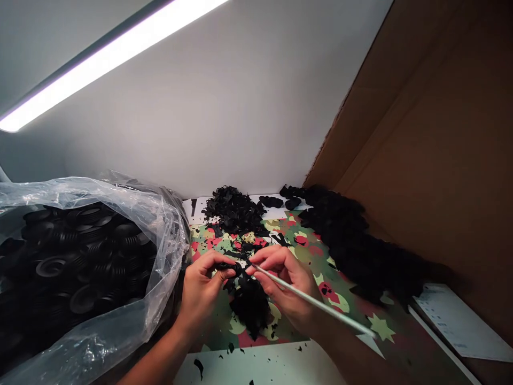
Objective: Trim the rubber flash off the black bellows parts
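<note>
My left hand [205,286] pinches a small black part [229,266] between thumb and fingertips. In my right hand [286,280] is a long, thin, pale stick-like tool [320,306], its tip close to that part. Whether the tip touches the part is too small to tell. Below both hands lies a heap of thin black scraps [251,310] on a patterned sheet [240,340].
On the left stands a clear plastic bag [170,262] full of black ribbed rubber parts [86,251]. A pile of black scraps [234,211] lies at the back, and a larger black pile [344,230] runs along a cardboard wall [433,160]. White paper [460,315] lies right; a lamp [112,59] hangs above.
</note>
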Tool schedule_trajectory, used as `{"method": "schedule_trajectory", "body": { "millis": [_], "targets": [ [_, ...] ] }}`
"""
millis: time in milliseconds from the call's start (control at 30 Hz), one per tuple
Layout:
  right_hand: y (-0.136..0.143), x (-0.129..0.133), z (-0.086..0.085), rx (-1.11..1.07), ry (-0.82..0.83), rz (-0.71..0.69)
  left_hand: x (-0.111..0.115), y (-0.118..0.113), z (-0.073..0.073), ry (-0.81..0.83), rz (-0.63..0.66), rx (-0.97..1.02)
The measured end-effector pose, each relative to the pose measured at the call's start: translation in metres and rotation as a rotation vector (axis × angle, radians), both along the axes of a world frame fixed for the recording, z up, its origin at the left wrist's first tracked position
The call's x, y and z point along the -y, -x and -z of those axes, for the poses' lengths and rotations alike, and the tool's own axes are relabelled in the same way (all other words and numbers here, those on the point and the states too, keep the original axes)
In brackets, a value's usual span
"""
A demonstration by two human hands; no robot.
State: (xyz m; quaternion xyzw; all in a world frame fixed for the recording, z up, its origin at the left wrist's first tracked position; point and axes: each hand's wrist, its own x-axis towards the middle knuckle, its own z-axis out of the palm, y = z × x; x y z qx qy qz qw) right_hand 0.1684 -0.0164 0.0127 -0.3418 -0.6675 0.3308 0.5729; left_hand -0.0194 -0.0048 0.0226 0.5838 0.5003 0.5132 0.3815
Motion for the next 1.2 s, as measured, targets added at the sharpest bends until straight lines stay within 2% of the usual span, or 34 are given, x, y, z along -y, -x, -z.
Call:
{"method": "schedule_trajectory", "body": {
  "millis": [167,300,567,733,833,900,967,1067,1200],
  "targets": [
    [0.0,-0.003,0.0,0.21,-0.225,-0.032,0.0,-0.001,0.003,-0.043,0.007,-0.038],
    [-0.001,-0.005,-0.002,0.307,-0.368,0.002,0.0,-0.002,0.004,-0.079,-0.002,-0.06],
    [0.0,-0.009,0.002,0.387,-0.46,0.026,0.001,-0.001,0.006,-0.109,-0.011,-0.073],
    [0.008,-0.009,0.008,0.438,-0.563,0.124,0.002,-0.003,0.007,-0.11,-0.026,-0.076],
    [0.004,-0.016,0.01,0.497,-0.493,0.275,0.004,-0.006,0.005,-0.051,-0.014,-0.024],
    [-0.005,-0.022,0.009,0.473,-0.34,0.349,0.005,-0.008,0.002,0.003,-0.018,0.043],
    [-0.013,-0.025,0.005,0.386,-0.164,0.355,0.005,-0.009,-0.001,0.069,-0.031,0.103],
    [-0.016,-0.02,-0.003,0.234,-0.029,0.28,0.004,-0.009,-0.004,0.146,-0.042,0.153],
    [-0.007,-0.006,-0.007,0.17,-0.044,0.016,0.002,-0.008,-0.003,0.151,-0.035,0.13]
  ]
}}
